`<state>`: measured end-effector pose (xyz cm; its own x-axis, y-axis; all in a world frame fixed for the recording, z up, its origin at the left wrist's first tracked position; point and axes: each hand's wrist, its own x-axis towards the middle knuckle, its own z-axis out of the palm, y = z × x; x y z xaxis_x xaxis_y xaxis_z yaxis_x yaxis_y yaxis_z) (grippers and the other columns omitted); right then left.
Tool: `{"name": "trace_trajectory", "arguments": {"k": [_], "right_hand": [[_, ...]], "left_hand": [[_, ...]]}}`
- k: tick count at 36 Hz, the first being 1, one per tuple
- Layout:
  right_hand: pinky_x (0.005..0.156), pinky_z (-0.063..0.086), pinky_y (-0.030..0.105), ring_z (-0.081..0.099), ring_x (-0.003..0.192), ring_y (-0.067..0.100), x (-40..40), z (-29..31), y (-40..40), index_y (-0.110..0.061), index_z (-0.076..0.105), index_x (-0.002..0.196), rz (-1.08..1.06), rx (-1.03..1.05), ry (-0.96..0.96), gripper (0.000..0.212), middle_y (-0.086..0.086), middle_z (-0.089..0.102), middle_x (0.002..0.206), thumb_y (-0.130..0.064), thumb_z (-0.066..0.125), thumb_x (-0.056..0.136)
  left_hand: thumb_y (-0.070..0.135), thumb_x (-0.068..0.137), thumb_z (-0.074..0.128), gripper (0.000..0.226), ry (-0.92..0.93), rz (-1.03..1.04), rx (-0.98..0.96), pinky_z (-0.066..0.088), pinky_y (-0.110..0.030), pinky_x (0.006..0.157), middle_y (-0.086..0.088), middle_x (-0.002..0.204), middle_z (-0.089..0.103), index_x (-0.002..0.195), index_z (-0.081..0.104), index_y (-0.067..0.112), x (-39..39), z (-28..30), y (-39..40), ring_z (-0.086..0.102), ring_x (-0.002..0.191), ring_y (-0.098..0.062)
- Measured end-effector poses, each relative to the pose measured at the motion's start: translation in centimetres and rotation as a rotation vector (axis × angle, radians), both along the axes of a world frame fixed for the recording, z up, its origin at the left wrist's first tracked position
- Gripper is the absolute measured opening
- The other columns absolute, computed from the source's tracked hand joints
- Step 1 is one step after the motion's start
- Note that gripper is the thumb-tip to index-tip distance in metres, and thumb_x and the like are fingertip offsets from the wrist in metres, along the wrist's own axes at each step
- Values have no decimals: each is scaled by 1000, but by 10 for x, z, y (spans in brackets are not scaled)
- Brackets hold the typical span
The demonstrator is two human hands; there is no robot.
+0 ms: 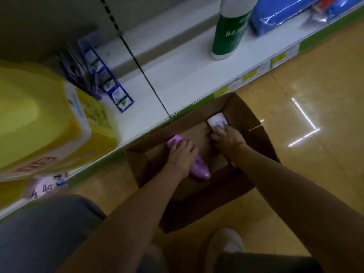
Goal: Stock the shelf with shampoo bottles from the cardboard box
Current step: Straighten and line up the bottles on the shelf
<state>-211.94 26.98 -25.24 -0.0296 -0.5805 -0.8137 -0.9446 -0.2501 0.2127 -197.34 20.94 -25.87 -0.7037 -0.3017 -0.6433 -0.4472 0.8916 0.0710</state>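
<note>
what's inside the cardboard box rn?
Cardboard box holds a purple bottle gripped by the left hand and a white bottle under the right hand. Hands and arms hide some floor.

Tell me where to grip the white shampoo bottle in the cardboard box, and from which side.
Grip the white shampoo bottle across its flat body, near the middle, coming from above. It lies in the brown cardboard box close to the far wall, so only its upper face is free. The right hand already reaches it that way; the left hand grips the purple bottle.
</note>
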Motion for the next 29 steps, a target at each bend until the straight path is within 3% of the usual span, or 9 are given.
{"name": "trace_trajectory", "arguments": {"k": [5, 8, 11, 15, 18, 20, 22, 25, 29], "right_hand": [[111, 19, 38, 8, 142, 25, 0, -30, -2, -26, 25, 147, 214, -56, 109, 60, -5, 15, 153, -27, 53, 93], [113, 15, 36, 8, 142, 24, 5, -36, 6, -26, 21, 148, 306, -90, 163, 71, -6, 9, 155, -21, 61, 89], [116, 6, 42, 3, 144, 25, 7, -24, 13, -20, 18, 150, 378, -98, 193, 62, -2, 2, 157, -26, 47, 95], [115, 6, 52, 16, 140, 30, 16, 4, 14, -17, 38, 141, 303, -177, 87, 46, 5, 23, 149, -21, 44, 95], [113, 18, 46, 35, 133, 29, 36, 34, 16, -11, 37, 136, -18, -139, -77, 44, 11, 41, 142, -24, 45, 95], [100, 36, 39, 49, 123, 30, 49, 60, 20, -8, 38, 131, -361, -161, -213, 39, 14, 50, 134, -25, 44, 96], [88, 44, 37, 56, 114, 29, 61, 87, 26, -8, 37, 130, -609, -203, -317, 41, 12, 56, 127, -24, 48, 95], [78, 46, 35, 58, 106, 27, 78, 131, 33, -8, 32, 134, -829, -246, -384, 51, 11, 57, 120, -25, 55, 92], [72, 42, 35, 59, 103, 30, 91, 202, 43, -9, 30, 133, -1094, -309, -478, 53, 12, 57, 116, -25, 57, 90]], "left_hand": [[21, 97, 39, 44, 18, -179, -85, 3, -47, 117, -14, 151, 18, 141, 35, 20, -6, -16, -10, 15, 140, -27], [25, 93, 49, 49, -33, -151, -62, 13, -45, 115, -15, 149, 21, 140, 36, 18, 1, -16, -12, 19, 138, -29], [32, 78, 72, 81, -106, 104, 66, 36, -40, 103, -15, 146, 27, 142, 28, 9, 16, -10, -9, 34, 131, -32], [41, 73, 75, 97, -39, 487, 155, 41, -36, 93, -17, 136, 44, 143, 18, 4, 28, 13, -9, 49, 119, -34], [41, 72, 77, 99, 58, 684, 159, 42, -35, 88, -17, 133, 49, 141, 18, 2, 26, 42, -3, 51, 117, -35], [45, 68, 78, 90, 131, 813, 200, 42, -33, 77, -15, 126, 54, 131, 29, 5, 25, 67, 3, 55, 110, -35], [49, 66, 76, 82, 189, 911, 238, 40, -29, 70, -11, 119, 56, 123, 34, 9, 29, 95, 11, 57, 104, -33], [54, 69, 73, 72, 261, 974, 261, 40, -29, 65, -8, 109, 57, 116, 36, 14, 38, 143, 21, 59, 96, -29], [37, 73, 75, 54, 352, 1073, 350, 36, -22, 53, -5, 99, 55, 104, 37, 16, 53, 220, 25, 55, 83, -23]]}}
